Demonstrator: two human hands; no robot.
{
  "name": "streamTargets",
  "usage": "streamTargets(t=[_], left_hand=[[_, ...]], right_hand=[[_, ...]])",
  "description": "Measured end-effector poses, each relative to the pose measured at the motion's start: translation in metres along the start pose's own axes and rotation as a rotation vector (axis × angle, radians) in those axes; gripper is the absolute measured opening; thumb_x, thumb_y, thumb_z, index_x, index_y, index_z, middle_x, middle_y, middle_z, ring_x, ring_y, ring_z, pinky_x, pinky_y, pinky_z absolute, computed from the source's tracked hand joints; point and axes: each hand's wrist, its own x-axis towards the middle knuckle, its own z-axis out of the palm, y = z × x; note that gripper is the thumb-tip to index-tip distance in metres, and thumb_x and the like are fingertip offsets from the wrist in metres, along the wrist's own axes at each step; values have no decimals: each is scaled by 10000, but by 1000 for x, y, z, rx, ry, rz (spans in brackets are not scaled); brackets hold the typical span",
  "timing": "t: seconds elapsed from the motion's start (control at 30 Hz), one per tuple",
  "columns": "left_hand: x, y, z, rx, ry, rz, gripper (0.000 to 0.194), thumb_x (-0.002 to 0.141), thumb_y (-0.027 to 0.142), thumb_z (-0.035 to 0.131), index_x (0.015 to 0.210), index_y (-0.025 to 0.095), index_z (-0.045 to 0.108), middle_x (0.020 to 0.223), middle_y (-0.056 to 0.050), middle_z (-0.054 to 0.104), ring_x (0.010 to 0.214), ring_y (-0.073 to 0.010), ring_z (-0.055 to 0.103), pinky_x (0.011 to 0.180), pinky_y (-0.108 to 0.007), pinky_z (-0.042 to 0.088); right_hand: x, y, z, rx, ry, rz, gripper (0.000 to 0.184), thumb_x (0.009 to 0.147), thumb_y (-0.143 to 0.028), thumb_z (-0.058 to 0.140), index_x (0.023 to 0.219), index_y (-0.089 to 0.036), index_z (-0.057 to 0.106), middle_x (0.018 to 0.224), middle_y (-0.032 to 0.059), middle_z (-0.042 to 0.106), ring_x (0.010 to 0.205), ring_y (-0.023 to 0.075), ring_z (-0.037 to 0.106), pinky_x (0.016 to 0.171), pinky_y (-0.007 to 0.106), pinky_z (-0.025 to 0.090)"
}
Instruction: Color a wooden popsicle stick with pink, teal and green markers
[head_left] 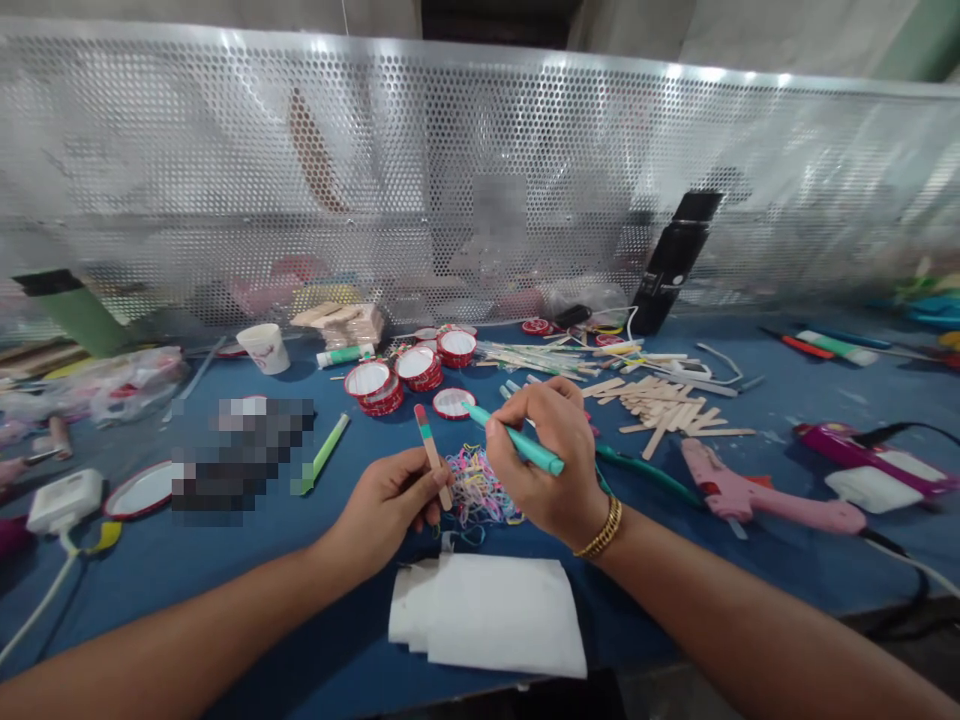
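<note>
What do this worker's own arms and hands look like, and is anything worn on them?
They are a person's bare hands, without gloves. No sleeve shows on either forearm. Just above the right hand, a gold-coloured, chain-like bracelet circles the wrist. The left hand and its wrist show no jewellery.

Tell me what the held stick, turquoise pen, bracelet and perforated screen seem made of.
Stick: probably wood, matt, pale tan below its red and green bands.
Turquoise pen: likely plastic, judging by the smooth, evenly coloured barrel.
Bracelet: gold-coloured, shiny; metal or a plated imitation.
Perforated screen: likely sheet metal, silvery, with bright glints along its top edge.
</note>
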Motion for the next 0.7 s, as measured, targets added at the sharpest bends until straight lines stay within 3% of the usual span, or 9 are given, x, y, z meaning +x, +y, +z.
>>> streamTargets(t=[0.7], left_hand=[[-1,0,-1,-8,-52,-8,407,820,541,631,739,143,606,632,3,612,508,-78,518,470,-192,390]], right_hand=[[-1,-3,2,18,-44,8,151,842,-173,549,708,-215,494,623,-54,528,607,125,510,804,381,346]])
